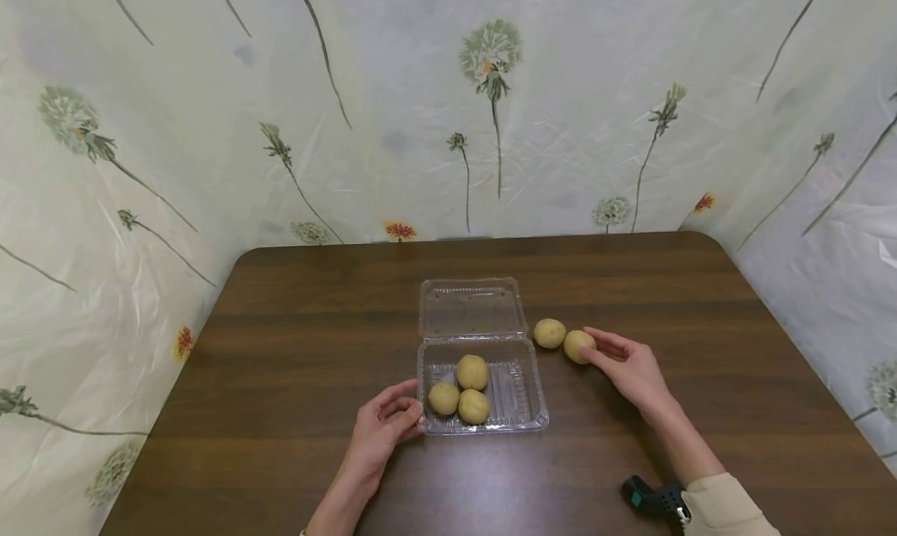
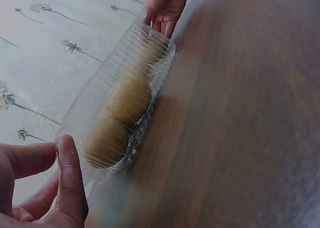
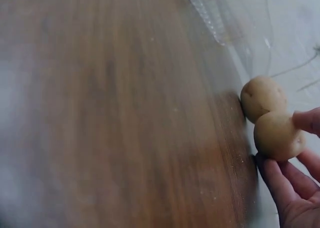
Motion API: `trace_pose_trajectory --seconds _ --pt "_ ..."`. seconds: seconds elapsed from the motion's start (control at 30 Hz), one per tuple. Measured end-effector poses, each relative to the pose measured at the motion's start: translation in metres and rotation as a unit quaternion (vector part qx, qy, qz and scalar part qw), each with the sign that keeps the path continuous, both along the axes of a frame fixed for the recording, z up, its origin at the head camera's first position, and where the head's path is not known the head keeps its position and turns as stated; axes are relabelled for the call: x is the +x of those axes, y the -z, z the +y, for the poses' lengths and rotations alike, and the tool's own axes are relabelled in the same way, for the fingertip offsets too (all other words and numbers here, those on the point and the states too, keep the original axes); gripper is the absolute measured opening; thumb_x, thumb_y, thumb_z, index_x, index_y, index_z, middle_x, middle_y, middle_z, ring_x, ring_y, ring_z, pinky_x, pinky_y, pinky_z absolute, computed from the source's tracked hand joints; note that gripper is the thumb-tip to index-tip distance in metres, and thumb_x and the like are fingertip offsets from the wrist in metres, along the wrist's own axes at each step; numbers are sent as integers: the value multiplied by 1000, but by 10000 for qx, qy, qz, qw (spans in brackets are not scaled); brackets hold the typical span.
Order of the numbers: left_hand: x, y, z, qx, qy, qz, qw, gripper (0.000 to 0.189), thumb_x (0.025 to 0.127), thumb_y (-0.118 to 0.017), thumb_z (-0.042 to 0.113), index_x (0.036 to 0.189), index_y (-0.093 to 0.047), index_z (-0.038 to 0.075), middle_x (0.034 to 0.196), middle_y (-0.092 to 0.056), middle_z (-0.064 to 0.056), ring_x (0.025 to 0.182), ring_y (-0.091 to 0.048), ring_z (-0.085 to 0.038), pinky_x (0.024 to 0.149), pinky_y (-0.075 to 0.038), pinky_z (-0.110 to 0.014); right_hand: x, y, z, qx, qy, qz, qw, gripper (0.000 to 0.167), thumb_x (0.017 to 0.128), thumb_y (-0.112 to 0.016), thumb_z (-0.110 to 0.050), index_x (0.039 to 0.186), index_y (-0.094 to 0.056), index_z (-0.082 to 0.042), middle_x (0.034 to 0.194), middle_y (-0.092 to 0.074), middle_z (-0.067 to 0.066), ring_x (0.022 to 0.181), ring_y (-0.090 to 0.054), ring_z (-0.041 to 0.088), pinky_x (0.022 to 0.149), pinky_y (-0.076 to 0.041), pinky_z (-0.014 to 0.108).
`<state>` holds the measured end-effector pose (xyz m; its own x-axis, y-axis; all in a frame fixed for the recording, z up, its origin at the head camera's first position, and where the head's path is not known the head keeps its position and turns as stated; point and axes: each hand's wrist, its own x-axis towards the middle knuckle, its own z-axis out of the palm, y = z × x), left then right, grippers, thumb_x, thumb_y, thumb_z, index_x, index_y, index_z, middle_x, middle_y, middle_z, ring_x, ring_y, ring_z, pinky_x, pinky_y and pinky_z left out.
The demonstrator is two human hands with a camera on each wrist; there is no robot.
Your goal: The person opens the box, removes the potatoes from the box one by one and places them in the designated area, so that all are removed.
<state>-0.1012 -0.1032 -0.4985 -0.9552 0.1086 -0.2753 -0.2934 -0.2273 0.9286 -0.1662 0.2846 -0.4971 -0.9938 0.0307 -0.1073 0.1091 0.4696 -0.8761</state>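
A clear plastic clamshell container (image 1: 520, 392) stands in the middle of the table with its lid (image 1: 473, 314) folded back. Inside its left half sit three small potatoes, one behind (image 1: 473, 372) and two in front, near the left wall. Thumb and forefinger of my left hand (image 1: 378, 435) pinch the container's left rim, as the left wrist view also shows. To the right of the container my right hand (image 1: 636, 371) holds a potato (image 3: 278, 137) between thumb and fingers. Just left of it, another potato (image 1: 550, 333) lies on the table, close against the held one.
The dark wooden table (image 1: 315, 326) has rounded far corners. A floral plastic sheet (image 1: 392, 131) hangs behind it and along both sides. Near my right sleeve (image 1: 725, 509), a black strap-like device (image 1: 652, 495) shows above the table.
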Motion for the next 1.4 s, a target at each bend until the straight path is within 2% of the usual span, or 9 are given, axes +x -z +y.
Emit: trace_pose_trajectory --seconds 0.17,0.37,0.57,0.63,0.8,0.9,1.0,1.07,1.4 --pt "1 0 -1 32 12 23 10000 46 91 -68 2 134 -52 -5 94 -61 -9 79 -63 -15 76 -58 -29 -3 2 1 246 13 94 9997 63 90 -66 -51 139 -56 -12 132 -59 15 121 -55 30 81 -45 11" --pt "8 1 -2 87 6 -58 9999 48 91 -69 2 134 -51 -6 96 -61 -9 79 -64 -14 77 -58 -30 -1 6 1 284 -73 -16 9996 62 91 -64 -51 139 -55 -13 133 -59 13 123 -54 28 85 -45 14" --pt "6 1 -4 143 9 -34 9999 47 91 -69 3 134 -51 -6 94 -61 -7 79 -64 -14 77 -58 -30 -8 4 2 228 -97 -26 9997 65 93 -60 -53 142 -52 -12 138 -53 16 127 -49 32 97 -46 37" --pt "5 1 -4 156 16 -27 9999 47 91 -69 3 134 -51 -6 94 -61 -7 79 -64 -14 77 -58 -30 -10 5 3 143 -63 -28 9999 66 93 -60 -53 143 -51 -12 141 -51 15 129 -47 32 97 -46 33" --pt "5 1 -4 164 8 25 9999 48 90 -70 2 133 -51 -7 94 -61 -7 78 -64 -13 77 -58 -30 -12 7 5 -75 86 15 9999 65 93 -60 -53 143 -52 -12 141 -51 12 130 -46 29 87 -43 10" --pt "4 0 -3 153 -6 42 9999 48 90 -69 2 133 -51 -8 94 -61 -7 78 -64 -13 76 -58 -30 -15 5 6 -107 126 -7 9999 65 93 -60 -53 142 -52 -11 142 -51 12 131 -45 29 96 -45 21" --pt "3 0 -2 144 -12 55 9999 46 91 -68 0 133 -51 -8 94 -61 -8 79 -63 -13 77 -58 -30 -18 4 6 -81 160 -14 9998 66 92 -60 -54 142 -52 -10 143 -49 13 133 -42 31 105 -41 41" --pt "2 0 -2 131 -1 76 9999 46 91 -68 0 133 -51 -8 95 -61 -9 79 -63 -14 77 -58 -30 -19 2 6 -103 212 -15 9997 67 92 -60 -55 141 -53 -9 143 -49 14 134 -40 33 107 -37 50" --pt "0 0 -1 119 38 136 9998 47 90 -69 1 133 -51 -8 94 -61 -8 78 -63 -14 75 -58 -29 -21 2 13 189 247 55 9995 67 91 -60 -56 139 -56 -10 138 -54 13 130 -47 30 103 -41 48"
